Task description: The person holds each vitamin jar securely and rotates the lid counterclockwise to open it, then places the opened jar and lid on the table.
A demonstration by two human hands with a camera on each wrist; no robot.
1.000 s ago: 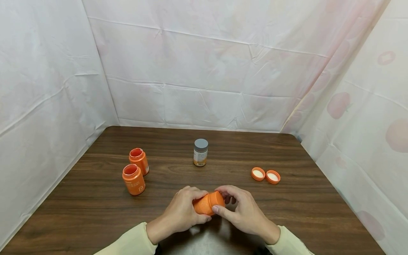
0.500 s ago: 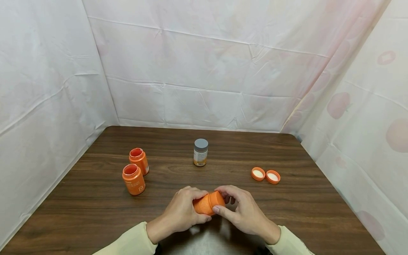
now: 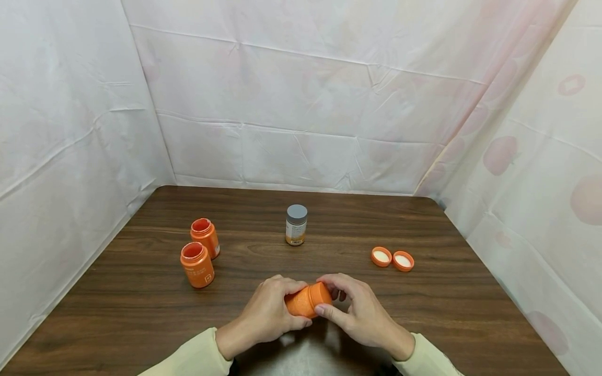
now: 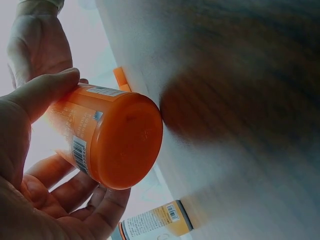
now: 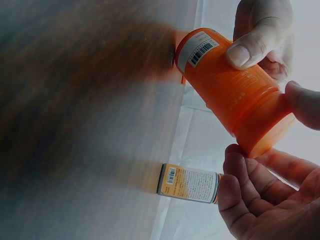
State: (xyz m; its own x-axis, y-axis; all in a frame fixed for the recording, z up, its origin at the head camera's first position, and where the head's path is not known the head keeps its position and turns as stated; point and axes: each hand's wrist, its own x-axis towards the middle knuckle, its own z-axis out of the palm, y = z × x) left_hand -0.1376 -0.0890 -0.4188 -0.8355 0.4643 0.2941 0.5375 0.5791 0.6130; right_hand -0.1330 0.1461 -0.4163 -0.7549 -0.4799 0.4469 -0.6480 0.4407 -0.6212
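Note:
An orange plastic bottle (image 3: 300,303) lies tilted between both hands near the front of the table, its cap end toward the right. My left hand (image 3: 269,309) grips the bottle's body, thumb on one side and fingers on the other. At the other end my right hand (image 3: 359,312) pinches the orange cap (image 3: 322,294) between thumb and fingers. The cap sits on the bottle's neck. In the left wrist view the bottle's round base (image 4: 131,142) faces the camera. Printed labels and a barcode (image 5: 201,52) show on the body in the right wrist view.
Two uncapped orange bottles, a nearer one (image 3: 197,265) and a farther one (image 3: 205,238), stand at the left. A grey-lidded bottle (image 3: 296,225) stands at the back middle. Two orange caps, one (image 3: 381,256) beside another (image 3: 403,261), lie white inside up at the right.

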